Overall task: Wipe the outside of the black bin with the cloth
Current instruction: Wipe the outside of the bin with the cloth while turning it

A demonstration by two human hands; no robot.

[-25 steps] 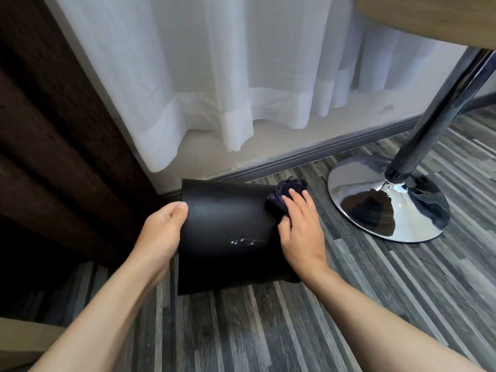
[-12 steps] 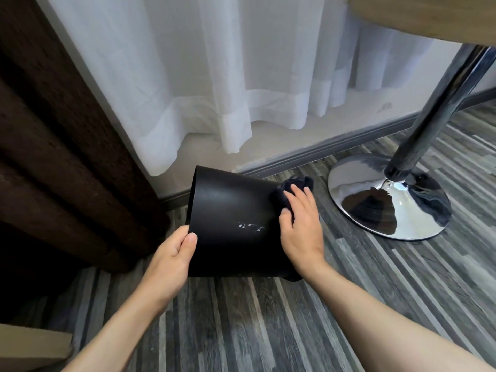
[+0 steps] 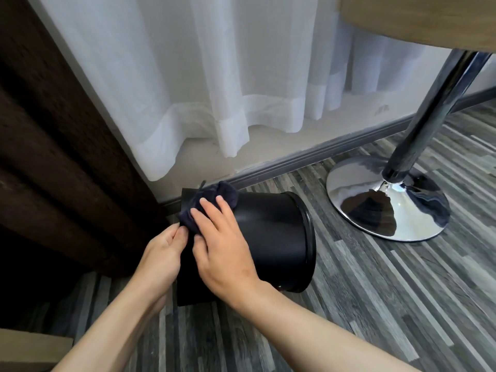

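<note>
- I see the black bin (image 3: 271, 232) lying on its side on the grey plank floor (image 3: 375, 304), low in the middle of my view, its rimmed mouth turned toward 3 o'clock and its flat base end toward 9 o'clock.
- My right hand (image 3: 222, 253) lies flat on the bin's upper wall, fingers spread and stretched toward 12 o'clock, pressing the dark cloth (image 3: 212, 204) against the bin near the base end. It is an open palm on the cloth rather than a closed fist.
- The cloth bunches up past my fingertips at the bin's 11 o'clock edge, with a loose thread sticking up.
- My left hand (image 3: 163, 260) sits at 9 o'clock of the bin, fingers curled against the base edge and touching the lower fringe of the cloth. Whether it pinches the cloth or only braces the bin, I cannot tell.
- At 2 o'clock from the bin, apart from it, a chrome table base (image 3: 386, 202) stands on the floor with its pole rising to a wooden tabletop (image 3: 418, 20).
- A white sheer curtain (image 3: 214, 76) hangs at 12 o'clock, and a dark brown drape (image 3: 53, 157) fills 9 to 10 o'clock.
</note>
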